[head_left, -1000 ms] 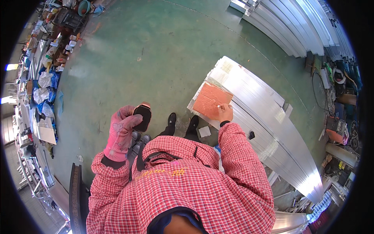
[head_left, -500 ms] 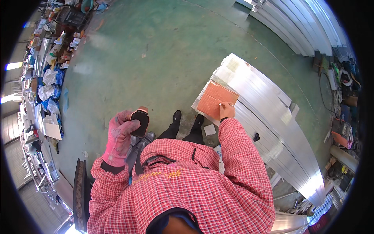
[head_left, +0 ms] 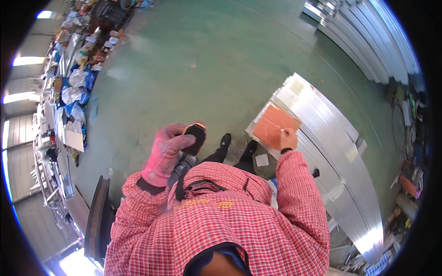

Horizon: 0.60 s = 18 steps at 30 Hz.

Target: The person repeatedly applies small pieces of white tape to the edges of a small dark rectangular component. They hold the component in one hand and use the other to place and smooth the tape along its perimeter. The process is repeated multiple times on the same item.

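My left hand (head_left: 166,153), in a pink glove, is closed around a black-faced, rounded flat object (head_left: 194,139) with a copper-coloured edge. It holds this in front of my left side, above the floor. My bare right hand (head_left: 288,139) rests at the lower right part of an orange-brown piece of cardboard (head_left: 271,123). Its fingers pinch a small white stub that I cannot make out clearly. The cardboard lies on the near end of a stack of long silvery metal profiles (head_left: 322,133).
A small black piece (head_left: 316,173) sits on the profiles. More metal lengths (head_left: 368,41) are stacked at the far right. Clutter with blue and white bags (head_left: 76,94) lines the left side. A white square scrap (head_left: 262,160) lies on the green floor (head_left: 184,69) near my feet.
The whole view has shifted, so the scene sits farther right and mostly lower. My left hand is slightly higher and turned; my right hand stays on the cardboard.
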Tool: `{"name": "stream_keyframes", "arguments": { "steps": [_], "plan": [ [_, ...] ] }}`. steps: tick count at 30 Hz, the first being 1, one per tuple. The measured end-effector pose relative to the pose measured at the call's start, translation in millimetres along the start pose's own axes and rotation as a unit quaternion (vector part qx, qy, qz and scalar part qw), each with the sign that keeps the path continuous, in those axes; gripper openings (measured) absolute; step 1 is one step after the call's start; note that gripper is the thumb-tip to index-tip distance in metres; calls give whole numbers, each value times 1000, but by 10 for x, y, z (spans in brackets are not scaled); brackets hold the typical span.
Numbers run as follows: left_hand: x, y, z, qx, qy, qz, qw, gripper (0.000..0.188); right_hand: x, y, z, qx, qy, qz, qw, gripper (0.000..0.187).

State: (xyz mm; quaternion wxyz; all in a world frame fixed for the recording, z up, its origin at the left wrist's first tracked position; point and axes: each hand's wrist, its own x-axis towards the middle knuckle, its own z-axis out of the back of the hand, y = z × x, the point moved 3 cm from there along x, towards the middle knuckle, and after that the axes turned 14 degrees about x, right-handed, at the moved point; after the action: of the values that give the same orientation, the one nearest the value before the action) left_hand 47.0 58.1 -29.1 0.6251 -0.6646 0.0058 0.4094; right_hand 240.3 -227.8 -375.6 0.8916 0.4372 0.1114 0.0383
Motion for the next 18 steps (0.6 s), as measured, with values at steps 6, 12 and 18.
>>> {"name": "stream_keyframes", "arguments": {
  "steps": [6, 12, 18],
  "plan": [
    [102, 96, 58, 3, -7, -1, 1000, 24, -149, 1014, 325, 362, 80, -20, 929, 13],
    [167, 37, -69, 9, 25, -21, 999, 24, -678, 2600, 825, 385, 201, 134, 891, 17],
    [226, 121, -75, -16, 81, -32, 996, 21, -976, 3184, 849, 367, 226, 259, 864, 20]
  ]
}}
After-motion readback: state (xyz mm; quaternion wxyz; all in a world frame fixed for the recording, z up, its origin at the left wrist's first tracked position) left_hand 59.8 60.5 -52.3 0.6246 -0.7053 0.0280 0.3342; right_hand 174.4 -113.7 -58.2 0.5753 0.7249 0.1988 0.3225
